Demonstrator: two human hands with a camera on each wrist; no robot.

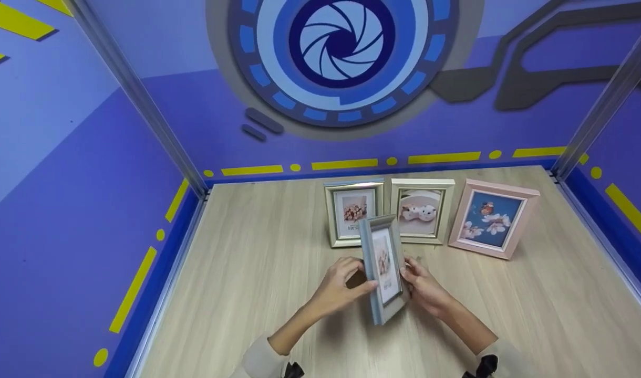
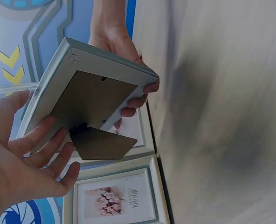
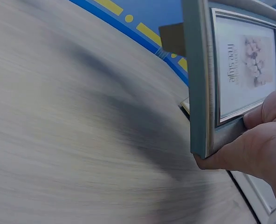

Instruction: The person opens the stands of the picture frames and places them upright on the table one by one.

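My right hand (image 1: 430, 290) grips a grey-blue picture frame (image 3: 201, 84) by its lower edge, thumb on the front border and fingers behind. The frame stands tilted above the table, its flower print (image 1: 385, 265) turned partly to the right. At the opposite side is my left hand (image 2: 31, 163), fingers spread loosely over the back edge, with the thumb at the frame's side in the head view. On the dark backing (image 2: 93, 95) the stand leg (image 2: 103, 143) sticks outward. Behind it, a gold frame (image 1: 347, 243) with a flower print is partly covered.
A cream frame (image 1: 423, 182) with a picture of white figures and a pink frame (image 1: 530, 210) with a blossom picture stand to the right of the gold one. Blue printed walls (image 1: 173, 121) bound the wooden table (image 1: 247, 236) at the back and sides.
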